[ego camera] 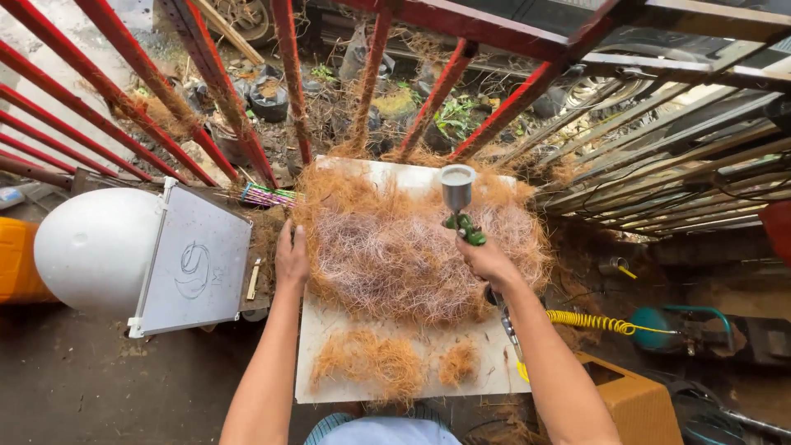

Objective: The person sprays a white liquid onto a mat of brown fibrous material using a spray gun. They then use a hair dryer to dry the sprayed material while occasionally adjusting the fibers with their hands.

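A thick mat of brown coconut-like fibre [387,255], whitish in its middle, lies on a pale board [329,330]. My left hand [291,259] rests flat on the mat's left edge. My right hand [486,259] grips a green spray gun [464,227] with a metal cup [457,185] on top, held over the mat's right side. A coiled yellow air hose [589,321] runs from the gun's base to the right. Two small loose tufts of fibre [371,363] lie on the board's near end.
Red metal bars [206,82] slant up behind the board. A white egg-shaped form [91,247] and a white board with a drawn mark [194,268] stand at the left. An orange box [634,404], a teal tank [651,325] and metal grating [676,165] are on the right.
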